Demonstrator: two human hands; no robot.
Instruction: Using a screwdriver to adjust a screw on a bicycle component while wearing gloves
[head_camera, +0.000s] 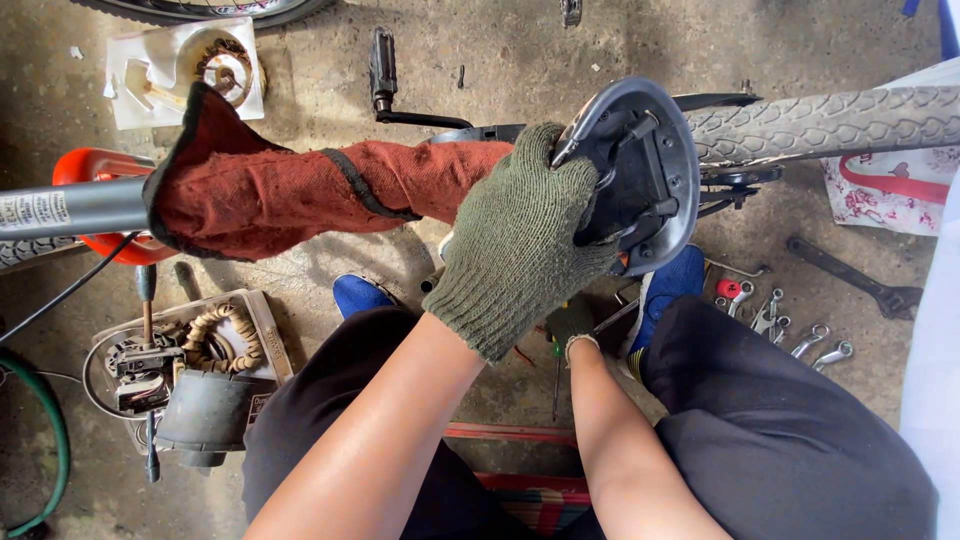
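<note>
My left hand (520, 240), in a green knit glove, is clamped over the edge of a black bicycle saddle (645, 170) whose underside with its rails faces me. A rust-red cloth (290, 190) is wrapped round the grey frame tube (70, 208), which runs left from the saddle. My right hand (572, 335), also gloved, reaches under the saddle. Only its cuff and a bit of palm show, so what it touches is hidden. My dark trousers (780, 440) and blue shoes (358, 293) are below.
A bicycle tyre (830, 120) runs out to the right. Several spanners (800, 330) and a long black wrench (850, 275) lie on the concrete at right. A pedal crank (385, 70) lies at the top. Trays of parts sit at lower left (200, 360) and upper left (185, 70). A green hose (50, 430) curls at left.
</note>
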